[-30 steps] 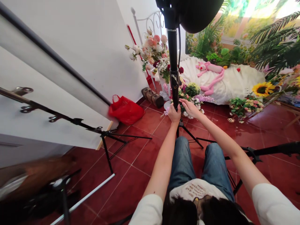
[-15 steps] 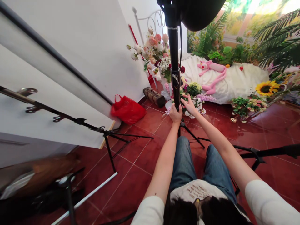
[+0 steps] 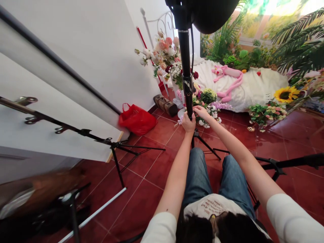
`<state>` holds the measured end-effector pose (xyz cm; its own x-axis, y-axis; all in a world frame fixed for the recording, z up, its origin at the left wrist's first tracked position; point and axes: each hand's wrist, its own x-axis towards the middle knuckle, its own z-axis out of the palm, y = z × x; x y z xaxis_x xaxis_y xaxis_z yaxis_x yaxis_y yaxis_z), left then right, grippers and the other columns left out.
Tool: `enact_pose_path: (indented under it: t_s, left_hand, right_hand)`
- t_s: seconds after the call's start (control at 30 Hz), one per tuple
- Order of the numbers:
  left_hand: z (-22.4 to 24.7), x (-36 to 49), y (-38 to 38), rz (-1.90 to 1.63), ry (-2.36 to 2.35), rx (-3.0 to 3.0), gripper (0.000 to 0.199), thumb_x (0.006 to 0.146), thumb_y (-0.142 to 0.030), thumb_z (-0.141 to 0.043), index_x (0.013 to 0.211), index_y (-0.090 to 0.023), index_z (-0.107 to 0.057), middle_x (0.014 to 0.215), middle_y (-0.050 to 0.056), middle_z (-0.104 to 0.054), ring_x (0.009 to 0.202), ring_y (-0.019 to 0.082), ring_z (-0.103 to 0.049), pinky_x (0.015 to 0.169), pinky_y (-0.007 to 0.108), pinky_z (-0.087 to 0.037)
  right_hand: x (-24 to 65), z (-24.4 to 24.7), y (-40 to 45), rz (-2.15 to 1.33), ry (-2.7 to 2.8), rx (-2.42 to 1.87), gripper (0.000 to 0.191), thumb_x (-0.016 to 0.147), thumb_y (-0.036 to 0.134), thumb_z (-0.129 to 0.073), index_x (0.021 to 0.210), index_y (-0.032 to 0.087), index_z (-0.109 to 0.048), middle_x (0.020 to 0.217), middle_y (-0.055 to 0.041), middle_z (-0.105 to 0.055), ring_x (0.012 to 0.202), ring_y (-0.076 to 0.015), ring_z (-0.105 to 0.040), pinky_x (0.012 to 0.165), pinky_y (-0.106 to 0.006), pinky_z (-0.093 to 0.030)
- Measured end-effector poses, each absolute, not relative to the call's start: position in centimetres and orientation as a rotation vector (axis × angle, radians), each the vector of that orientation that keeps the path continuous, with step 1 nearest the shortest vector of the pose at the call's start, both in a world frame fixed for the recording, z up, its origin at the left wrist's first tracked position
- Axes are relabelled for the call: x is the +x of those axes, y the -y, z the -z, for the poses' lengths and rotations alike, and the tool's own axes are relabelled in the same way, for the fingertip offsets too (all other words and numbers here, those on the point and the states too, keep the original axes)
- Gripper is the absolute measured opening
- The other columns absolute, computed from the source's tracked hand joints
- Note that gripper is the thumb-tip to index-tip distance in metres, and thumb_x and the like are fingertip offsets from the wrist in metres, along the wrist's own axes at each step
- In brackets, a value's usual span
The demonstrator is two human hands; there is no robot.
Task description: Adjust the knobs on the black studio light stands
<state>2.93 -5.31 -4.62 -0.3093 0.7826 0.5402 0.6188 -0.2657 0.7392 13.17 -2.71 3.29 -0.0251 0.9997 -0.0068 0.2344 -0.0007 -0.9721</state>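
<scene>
A black light stand (image 3: 186, 57) rises upright in front of me, with a dark lamp head (image 3: 215, 15) at its top. My left hand (image 3: 188, 123) is closed round its pole, low down, thumb up. Just to the right, the fingers of my right hand (image 3: 201, 112) are drawn together against the side of the pole. What sits between those fingertips is hidden. A cable runs down along the pole, and the stand's legs spread over the floor near my knees.
A red bag (image 3: 139, 119) and a brown rolled case (image 3: 165, 105) lie by the wall. Artificial flowers (image 3: 209, 96) stand behind the pole. A pink plush toy (image 3: 231, 72) rests on white cloth (image 3: 265, 86). Another black stand (image 3: 117, 145) is left; tripod legs (image 3: 275, 167) are right.
My right hand's fingers were raised and spread beside the pole; they have come down and closed against it. My left hand keeps its grip on the stand. The view has shifted slightly.
</scene>
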Motion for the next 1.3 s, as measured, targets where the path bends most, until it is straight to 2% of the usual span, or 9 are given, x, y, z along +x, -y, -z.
enact_pose_path:
  t_s: [0.13, 0.27, 0.43, 0.63, 0.77, 0.9, 1.07, 1.17, 1.3]
  left_hand:
    - [4.7, 2.9, 5.2, -1.653, -1.773, 1.739, 0.046, 0.096, -0.052, -0.045, 0.117, -0.014, -0.059, 0.107, 0.017, -0.072, 0.105, 0.027, -0.069, 0.086, 0.034, -0.050]
    - [4.7, 3.0, 5.2, -1.669, -1.757, 1.717, 0.046, 0.095, -0.052, -0.047, 0.117, -0.014, -0.059, 0.106, 0.017, -0.072, 0.104, 0.027, -0.069, 0.086, 0.035, -0.049]
    - [4.7, 3.0, 5.2, -1.685, -1.725, 1.708, 0.042, 0.095, -0.050, -0.047, 0.114, -0.016, -0.060, 0.109, 0.016, -0.072, 0.106, 0.026, -0.069, 0.089, 0.035, -0.049]
    - [5.2, 3.0, 4.9, -1.688, -1.748, 1.712, 0.042, 0.095, -0.050, -0.047, 0.114, -0.015, -0.060, 0.106, 0.016, -0.071, 0.105, 0.026, -0.069, 0.090, 0.036, -0.049]
    - [5.2, 3.0, 4.9, -1.660, -1.784, 1.686, 0.041, 0.096, -0.049, -0.046, 0.115, -0.016, -0.058, 0.108, 0.016, -0.071, 0.105, 0.026, -0.069, 0.089, 0.036, -0.049]
    - [4.6, 3.0, 5.4, -1.613, -1.818, 1.698, 0.041, 0.096, -0.047, -0.047, 0.117, -0.014, -0.057, 0.107, 0.017, -0.071, 0.102, 0.026, -0.070, 0.086, 0.034, -0.050]
    - [4.5, 3.1, 5.5, -1.584, -1.908, 1.681, 0.038, 0.097, -0.044, -0.045, 0.117, -0.013, -0.055, 0.104, 0.017, -0.071, 0.100, 0.027, -0.071, 0.084, 0.034, -0.051]
    - [4.5, 3.3, 5.4, -1.576, -1.960, 1.667, 0.040, 0.098, -0.044, -0.042, 0.119, -0.011, -0.053, 0.104, 0.017, -0.071, 0.103, 0.029, -0.071, 0.088, 0.037, -0.052]
    - [3.8, 4.6, 6.0, -1.637, -2.015, 1.576, 0.044, 0.100, -0.042, -0.035, 0.129, -0.012, -0.048, 0.119, 0.019, -0.067, 0.119, 0.029, -0.065, 0.100, 0.039, -0.051]
  right_hand:
    - [13.0, -1.8, 4.7, -1.503, 0.896, -0.943, 0.017, 0.085, 0.027, -0.056, 0.095, 0.021, -0.068, 0.094, 0.0004, -0.075, 0.086, -0.0113, -0.067, 0.075, -0.020, -0.054]
    - [12.4, -0.6, 5.6, -1.640, 0.665, -0.737, 0.019, 0.087, 0.034, -0.056, 0.099, 0.024, -0.066, 0.092, 0.0011, -0.075, 0.091, -0.0128, -0.070, 0.080, -0.022, -0.056]
    - [10.7, 0.3, 5.5, -1.512, 0.504, -0.715, 0.020, 0.084, 0.036, -0.066, 0.099, 0.025, -0.059, 0.082, 0.0041, -0.069, 0.085, -0.0110, -0.068, 0.085, -0.023, -0.055]
    - [9.9, -0.3, 4.3, -1.257, 0.462, -0.929, 0.036, 0.075, 0.030, -0.077, 0.097, 0.025, -0.049, 0.066, 0.0118, -0.054, 0.056, -0.0067, -0.056, 0.059, -0.018, -0.047]
    - [10.0, -1.1, 3.5, -1.080, 0.605, -1.166, 0.033, 0.074, 0.023, -0.078, 0.088, 0.023, -0.048, 0.057, 0.0139, -0.045, 0.049, -0.0058, -0.048, 0.053, -0.017, -0.042]
    - [10.9, -0.8, 5.0, -1.044, 0.731, -1.240, 0.023, 0.081, 0.027, -0.074, 0.085, 0.022, -0.052, 0.061, 0.0084, -0.057, 0.059, -0.0082, -0.060, 0.060, -0.019, -0.048]
    - [15.4, 1.9, 11.8, -1.329, 0.796, -1.184, 0.011, 0.087, 0.025, -0.068, 0.083, 0.019, -0.060, 0.068, 0.0015, -0.070, 0.065, -0.0086, -0.067, 0.069, -0.021, -0.054]
    - [19.3, 3.7, 16.7, -1.409, 0.736, -1.247, 0.011, 0.086, 0.024, -0.069, 0.081, 0.017, -0.062, 0.066, -0.0002, -0.071, 0.063, -0.0107, -0.069, 0.070, -0.024, -0.056]
    - [25.0, 4.9, 23.0, -1.309, 0.628, -1.300, 0.017, 0.080, 0.029, -0.076, 0.082, 0.017, -0.064, 0.068, -0.0007, -0.073, 0.064, -0.0120, -0.070, 0.074, -0.026, -0.057]
